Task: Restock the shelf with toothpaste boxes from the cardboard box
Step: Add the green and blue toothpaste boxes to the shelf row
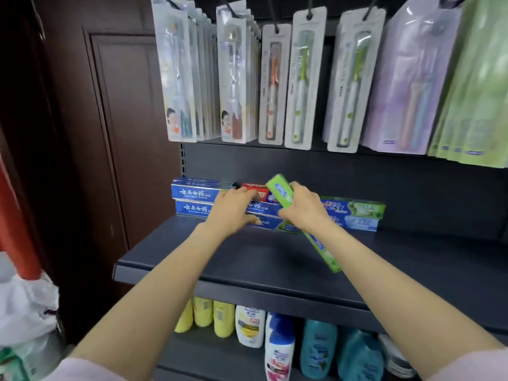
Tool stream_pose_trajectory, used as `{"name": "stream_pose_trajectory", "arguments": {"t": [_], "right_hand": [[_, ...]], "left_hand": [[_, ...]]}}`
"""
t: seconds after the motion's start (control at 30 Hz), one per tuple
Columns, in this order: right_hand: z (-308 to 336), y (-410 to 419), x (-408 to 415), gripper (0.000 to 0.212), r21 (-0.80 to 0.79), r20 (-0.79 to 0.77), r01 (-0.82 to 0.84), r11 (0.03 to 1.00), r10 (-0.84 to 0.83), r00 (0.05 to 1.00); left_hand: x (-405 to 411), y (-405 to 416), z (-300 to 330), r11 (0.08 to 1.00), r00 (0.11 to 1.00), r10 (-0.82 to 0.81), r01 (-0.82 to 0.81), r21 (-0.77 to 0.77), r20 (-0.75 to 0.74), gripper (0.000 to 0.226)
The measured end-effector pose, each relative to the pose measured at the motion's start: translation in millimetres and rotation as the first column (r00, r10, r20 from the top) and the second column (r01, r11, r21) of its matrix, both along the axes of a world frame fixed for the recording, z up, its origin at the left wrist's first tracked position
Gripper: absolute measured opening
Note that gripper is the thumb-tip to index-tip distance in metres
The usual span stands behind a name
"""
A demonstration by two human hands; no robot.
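My right hand grips a green toothpaste box around its middle, tilted, its far end pointing up-left and its near end reaching down over the dark shelf. My left hand rests, fingers spread, on a stack of blue toothpaste boxes at the back of the shelf. A red toothpaste box lies on top of that stack behind my fingers. Blue-and-green toothpaste boxes are stacked to the right. The cardboard box is not in view.
Packaged toothbrushes hang on hooks above the shelf. Shampoo bottles fill the lower shelf. A dark wooden door stands at the left, with white plastic bags on the floor beside it.
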State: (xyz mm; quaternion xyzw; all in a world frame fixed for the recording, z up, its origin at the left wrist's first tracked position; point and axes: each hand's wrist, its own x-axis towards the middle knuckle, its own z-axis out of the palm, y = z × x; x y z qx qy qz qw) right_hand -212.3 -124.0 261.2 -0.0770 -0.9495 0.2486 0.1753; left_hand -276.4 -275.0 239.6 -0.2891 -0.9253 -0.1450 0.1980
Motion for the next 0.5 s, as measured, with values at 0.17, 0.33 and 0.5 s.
{"name": "stream_pose_trajectory", "arguments": {"t": [0.17,0.33,0.5], "right_hand": [[7.7,-34.6,-37.7,0.022,-0.077,0.021,-0.085,0.993,0.087,0.996],[4.9,-64.9,-69.5,0.024,-0.098,0.035,-0.125,0.987,0.129,0.991],[3.7,-81.1,-92.1,0.054,-0.126,0.026,-0.126,0.984,0.13,0.991]], "left_hand": [[-45.5,-46.0,-7.7,0.994,0.988,0.045,-0.058,0.091,0.148,0.054],[-80.9,-80.4,-11.0,0.982,0.959,0.184,-0.186,-0.009,0.216,0.056],[-109.7,-98.7,-21.1,0.964,0.957,0.258,-0.247,-0.098,0.134,0.055]]}}
